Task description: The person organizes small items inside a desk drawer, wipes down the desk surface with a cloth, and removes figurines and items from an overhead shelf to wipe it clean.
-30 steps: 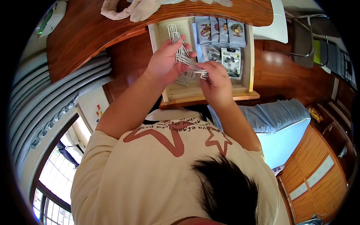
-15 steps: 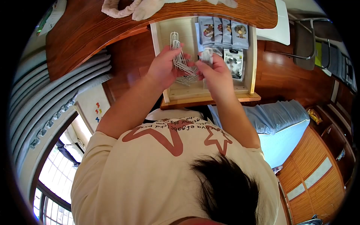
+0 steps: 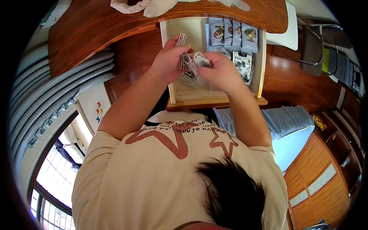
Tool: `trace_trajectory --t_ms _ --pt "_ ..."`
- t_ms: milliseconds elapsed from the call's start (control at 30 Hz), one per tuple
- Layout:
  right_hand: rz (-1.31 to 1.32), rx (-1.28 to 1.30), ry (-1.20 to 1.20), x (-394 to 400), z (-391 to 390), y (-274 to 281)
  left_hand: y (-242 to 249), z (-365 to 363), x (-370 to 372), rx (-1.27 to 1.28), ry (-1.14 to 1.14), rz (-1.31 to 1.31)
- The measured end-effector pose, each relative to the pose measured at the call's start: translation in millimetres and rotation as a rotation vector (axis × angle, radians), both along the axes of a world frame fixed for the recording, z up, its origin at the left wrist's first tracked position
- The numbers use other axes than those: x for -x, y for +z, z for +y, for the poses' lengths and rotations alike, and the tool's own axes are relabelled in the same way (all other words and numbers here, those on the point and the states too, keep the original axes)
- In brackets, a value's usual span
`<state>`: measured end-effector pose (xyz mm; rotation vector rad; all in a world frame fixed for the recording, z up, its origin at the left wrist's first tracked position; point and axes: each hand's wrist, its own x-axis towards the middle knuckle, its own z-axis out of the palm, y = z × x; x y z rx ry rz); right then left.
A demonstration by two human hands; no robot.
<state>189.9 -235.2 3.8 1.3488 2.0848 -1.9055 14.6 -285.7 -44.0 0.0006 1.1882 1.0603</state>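
Note:
My left hand (image 3: 167,62) is closed around a bundle of white wire pieces with bent, looped ends (image 3: 189,73), held over the open drawer (image 3: 188,26). The lower ends of the bundle hang down towards the drawer floor. Beside it, my right hand (image 3: 223,73) pinches a small clear and whitish item (image 3: 201,60), whose kind I cannot make out. That item is right up against the wires, and its lower part is hidden by my fingers.
Grey packets with printed pictures (image 3: 234,35) fill the drawer's back right. A package marked "Bass" (image 3: 242,65) lies in front of them. The brown tabletop (image 3: 260,16) overhangs the drawer and bears a pale plush thing (image 3: 161,7). A chair (image 3: 320,48) stands to the right.
My right hand has turned, and the clear item in it has moved left to the wires. The wire bundle has shifted slightly. The whole view has moved a little.

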Motion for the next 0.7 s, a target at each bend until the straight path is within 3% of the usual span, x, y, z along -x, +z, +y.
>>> trace_trajectory --t_ms 67,133,200,300,367,467,500,533,600,633,700 --pt "0.228 0.422 -0.503 0.2 -3.0 -13.1 6.9 0.7 1.3 -0.037 0.007 -0.002" --pt "0.268 0.388 -0.541 4.0 -7.5 -24.3 6.6 2.6 1.4 -0.074 0.013 -0.004" --pt "0.310 0.357 -0.581 10.7 -9.5 -29.4 -2.3 5.3 0.7 -0.102 0.113 -0.202" --pt "0.272 0.334 -0.623 20.6 -8.3 -29.5 -18.9 1.5 2.7 -0.130 0.099 -0.286" --pt "0.377 0.446 -0.771 26.0 -4.9 -26.7 -21.0 1.6 -4.4 -0.121 0.138 -0.196" --pt "0.359 0.362 -0.865 33.0 -8.3 -45.7 -20.0 4.4 -12.3 -0.116 0.185 -0.132" --pt "0.358 0.363 -0.867 37.6 -15.1 -61.7 -20.5 4.6 -13.2 -0.121 0.192 -0.158" --pt "0.295 0.174 -0.779 43.3 -25.9 -82.2 -27.1 3.2 -11.7 -0.117 0.191 -0.159" --pt "0.212 -0.046 -0.612 52.5 -38.5 -79.5 -37.0 3.6 -6.8 -0.185 0.204 -0.634" --pt "0.211 -0.046 -0.612 50.3 -37.3 -76.0 -35.3 3.6 -7.6 -0.185 0.204 -0.635" --pt "0.204 -0.209 -0.407 38.1 -31.1 -72.7 -26.1 3.6 -9.0 -0.170 0.090 -0.145"
